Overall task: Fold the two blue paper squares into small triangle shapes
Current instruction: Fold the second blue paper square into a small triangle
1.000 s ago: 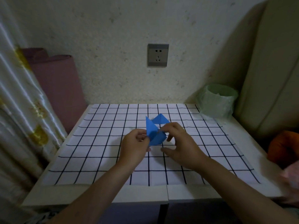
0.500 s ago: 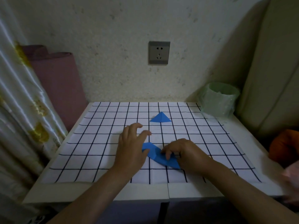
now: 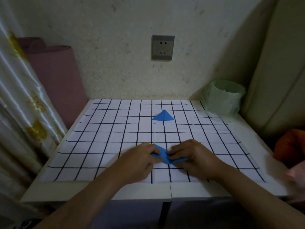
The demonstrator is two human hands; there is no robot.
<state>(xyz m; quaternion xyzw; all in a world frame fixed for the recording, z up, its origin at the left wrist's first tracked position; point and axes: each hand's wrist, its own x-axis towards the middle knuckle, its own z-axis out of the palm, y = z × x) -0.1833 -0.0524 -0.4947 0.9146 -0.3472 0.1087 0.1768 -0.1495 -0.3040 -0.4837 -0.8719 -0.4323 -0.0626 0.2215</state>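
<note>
— Where's the paper (image 3: 162, 157)?
— Flat on the cloth (image 3: 99, 138), near its front edge, about the middle. It's partly folded, with one blue corner poking up between the two hands.
— And the hands?
— The left hand (image 3: 140, 161) pinches the paper's left end between thumb and fingertips. The right hand (image 3: 194, 156) has its fingers curled down over the right end, thumb tucked against it.
— The other one?
— A neat triangle (image 3: 163, 116), alone on the cloth's far half, well apart from the hands.
— Anything else?
— A green bin (image 3: 222, 98) just off the cloth's far right corner, a socket (image 3: 163, 47) on the wall above its far edge, and a pink roll (image 3: 54, 76) beyond its far left corner.
</note>
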